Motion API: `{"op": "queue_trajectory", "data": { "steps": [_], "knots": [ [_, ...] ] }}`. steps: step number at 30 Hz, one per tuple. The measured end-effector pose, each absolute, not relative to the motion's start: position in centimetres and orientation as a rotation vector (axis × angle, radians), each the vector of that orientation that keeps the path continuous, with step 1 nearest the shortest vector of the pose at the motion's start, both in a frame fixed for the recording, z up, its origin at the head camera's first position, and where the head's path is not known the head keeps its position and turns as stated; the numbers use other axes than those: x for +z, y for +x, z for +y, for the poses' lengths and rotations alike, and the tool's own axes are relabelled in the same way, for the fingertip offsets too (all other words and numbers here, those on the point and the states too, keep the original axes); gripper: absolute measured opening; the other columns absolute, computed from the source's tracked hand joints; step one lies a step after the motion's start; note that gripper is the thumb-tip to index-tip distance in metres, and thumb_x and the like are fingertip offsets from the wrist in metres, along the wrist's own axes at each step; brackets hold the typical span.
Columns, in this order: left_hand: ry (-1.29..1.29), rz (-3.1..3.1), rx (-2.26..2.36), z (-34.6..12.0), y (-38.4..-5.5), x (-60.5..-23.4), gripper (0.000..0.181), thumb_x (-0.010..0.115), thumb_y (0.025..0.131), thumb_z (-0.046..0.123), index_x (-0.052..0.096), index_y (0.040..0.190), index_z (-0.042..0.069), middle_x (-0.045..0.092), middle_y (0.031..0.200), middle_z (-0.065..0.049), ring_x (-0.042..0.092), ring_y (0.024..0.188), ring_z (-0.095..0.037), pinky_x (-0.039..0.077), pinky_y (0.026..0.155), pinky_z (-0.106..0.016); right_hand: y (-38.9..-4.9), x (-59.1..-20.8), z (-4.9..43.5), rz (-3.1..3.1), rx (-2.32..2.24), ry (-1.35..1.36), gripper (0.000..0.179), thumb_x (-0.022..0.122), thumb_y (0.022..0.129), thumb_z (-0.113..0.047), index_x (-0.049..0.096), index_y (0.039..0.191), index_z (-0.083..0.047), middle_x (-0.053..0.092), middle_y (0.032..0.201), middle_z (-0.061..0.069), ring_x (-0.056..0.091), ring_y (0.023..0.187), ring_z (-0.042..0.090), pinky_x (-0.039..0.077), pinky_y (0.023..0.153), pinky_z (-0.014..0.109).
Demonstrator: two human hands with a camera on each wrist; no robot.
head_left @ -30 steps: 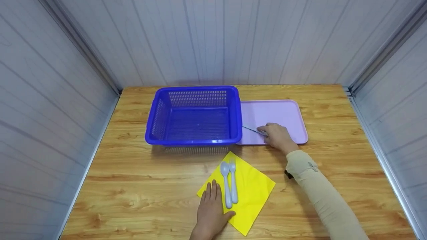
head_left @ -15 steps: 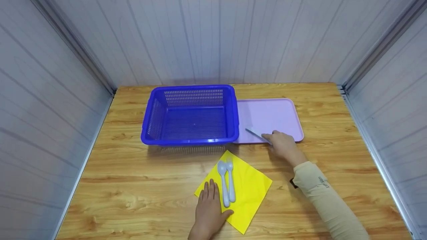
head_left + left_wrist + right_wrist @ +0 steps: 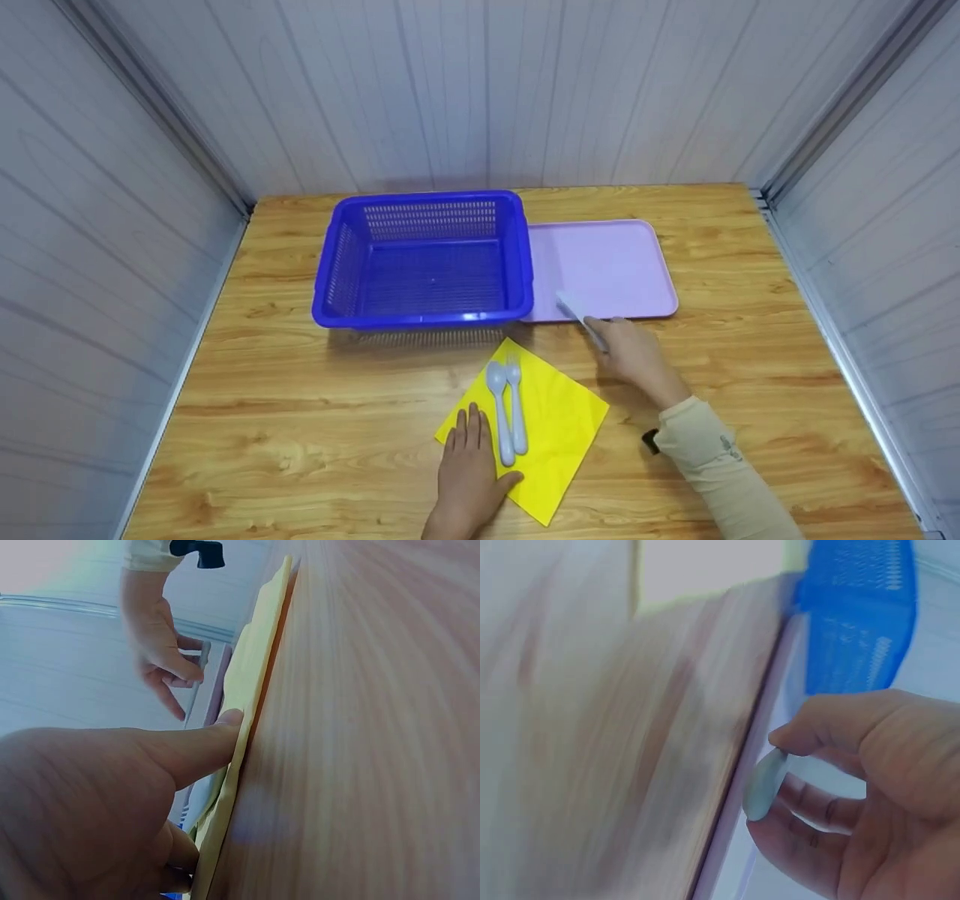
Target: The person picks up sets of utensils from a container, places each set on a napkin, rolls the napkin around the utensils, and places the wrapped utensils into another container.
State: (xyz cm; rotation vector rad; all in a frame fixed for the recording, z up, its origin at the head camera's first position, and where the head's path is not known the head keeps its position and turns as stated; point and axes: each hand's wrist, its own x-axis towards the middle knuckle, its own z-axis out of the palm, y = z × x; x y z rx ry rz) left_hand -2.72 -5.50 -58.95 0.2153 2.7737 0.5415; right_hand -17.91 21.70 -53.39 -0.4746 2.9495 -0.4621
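My right hand (image 3: pixel 636 360) pinches a pale grey table knife (image 3: pixel 576 313) between thumb and fingers, over the front edge of the pink tray (image 3: pixel 607 262). Its blade points up and left; in the right wrist view the rounded handle end (image 3: pixel 763 787) shows between the fingertips. My left hand (image 3: pixel 469 480) rests with straight fingers on the left side of a yellow napkin (image 3: pixel 564 431), the thumb on its lower edge. Beside those fingers a grey spoon (image 3: pixel 499 416) and a grey fork (image 3: pixel 517 409) lie side by side on the napkin.
A blue plastic basket (image 3: pixel 424 321) with slotted walls stands left of the tray, against its left end. Wall panels (image 3: pixel 487 90) enclose the wooden table (image 3: pixel 315 420) at the back and both sides.
My right hand has drawn the knife toward me, from over the tray to its front edge. The left hand, spoon and fork keep their places on the napkin; the head view shifts slightly.
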Motion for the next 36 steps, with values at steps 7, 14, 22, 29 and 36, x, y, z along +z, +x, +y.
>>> {"op": "queue_trajectory", "data": {
  "steps": [7, 14, 22, 29, 36],
  "knots": [
    [0.233, 2.79, 0.527, -5.4, -2.8, -58.7, 0.107, 0.069, 0.078, 0.062, 0.027, 0.15, -0.006, 0.015, 0.158, -0.022, 0.012, 0.144, -0.039, 0.018, 0.113, -0.052, -15.0, -53.5, 18.4, 2.897, -0.687, -0.188, 0.065, 0.068, 0.076, -0.003, 0.054, 0.139, -0.007, 0.063, 0.093, 0.011, 0.051, 0.066, 0.023, 0.042, 0.052, 0.033],
    [0.249, 2.79, 0.536, -4.9, -2.9, -58.6, 0.106, 0.069, 0.079, 0.061, 0.026, 0.151, -0.003, 0.016, 0.158, -0.02, 0.012, 0.145, -0.038, 0.017, 0.113, -0.053, -12.3, -54.5, 15.4, 2.857, -0.897, -0.058, 0.066, 0.071, 0.073, -0.001, 0.055, 0.137, -0.003, 0.06, 0.083, 0.007, 0.048, 0.061, 0.019, 0.04, 0.051, 0.03],
    [0.277, 2.773, 0.548, -4.7, -2.2, -58.8, 0.092, 0.069, 0.084, 0.054, 0.033, 0.149, 0.0, 0.02, 0.158, -0.017, 0.012, 0.145, -0.036, 0.017, 0.113, -0.054, -9.7, -56.4, 12.8, 2.811, -1.022, -0.1, 0.063, 0.068, 0.072, -0.002, 0.056, 0.134, 0.001, 0.045, 0.059, -0.002, 0.04, 0.048, 0.01, 0.035, 0.043, 0.025],
    [0.264, 2.762, 0.525, -4.7, -1.9, -59.0, 0.091, 0.067, 0.085, 0.053, 0.031, 0.151, 0.002, 0.019, 0.159, -0.014, 0.012, 0.145, -0.036, 0.017, 0.113, -0.055, -9.1, -57.1, 11.8, 2.802, -1.001, -0.14, 0.061, 0.069, 0.073, -0.003, 0.057, 0.132, 0.004, 0.047, 0.064, 0.0, 0.041, 0.053, 0.012, 0.037, 0.046, 0.026],
    [0.294, 2.812, 0.518, -4.9, -1.7, -59.3, 0.09, 0.068, 0.085, 0.053, 0.032, 0.15, 0.001, 0.021, 0.158, -0.015, 0.013, 0.145, -0.037, 0.019, 0.112, -0.056, -8.8, -57.5, 11.1, 2.835, -1.018, -0.203, 0.055, 0.07, 0.074, -0.002, 0.059, 0.127, 0.007, 0.064, 0.091, 0.011, 0.053, 0.071, 0.015, 0.048, 0.06, 0.03]
  ]
}}
